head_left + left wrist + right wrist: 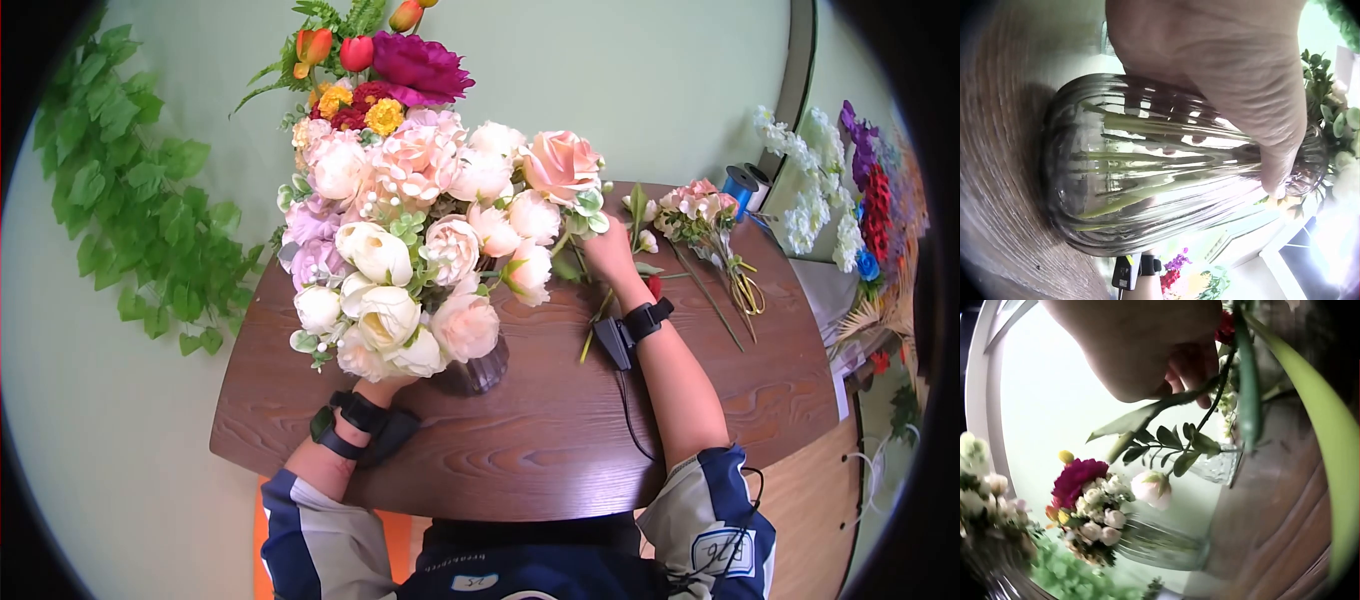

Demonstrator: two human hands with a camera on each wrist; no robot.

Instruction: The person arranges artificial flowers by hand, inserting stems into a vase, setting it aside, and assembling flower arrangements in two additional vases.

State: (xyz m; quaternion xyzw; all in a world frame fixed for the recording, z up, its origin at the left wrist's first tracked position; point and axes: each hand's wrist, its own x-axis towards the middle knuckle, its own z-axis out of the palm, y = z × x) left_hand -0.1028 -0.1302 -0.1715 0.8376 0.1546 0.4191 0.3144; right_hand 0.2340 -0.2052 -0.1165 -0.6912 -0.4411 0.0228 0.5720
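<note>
My left hand (1229, 75) grips the ribbed glass vase (1147, 212) round its upper part, thumb toward the neck; cut green stems show through the glass. Above it, in the head view, a full bouquet (390, 250) of white, pink and lilac blooms covers most of the vase and the left fingers. To the right of the blooms, my right hand (608, 255) reaches in beneath a peach rose (563, 165). In the right wrist view its curled fingers pinch a dark flower stem (1214, 406) with leaves and a pale pink bud (1152, 489).
Loose stems (705, 290) and a bunch of small pink flowers (698, 205) lie on the right of the brown table (540, 430). A blue spool (740, 190) stands behind them. Another arrangement, with a purple bloom (422, 68), rises at the back. Ivy (120, 170) hangs at left.
</note>
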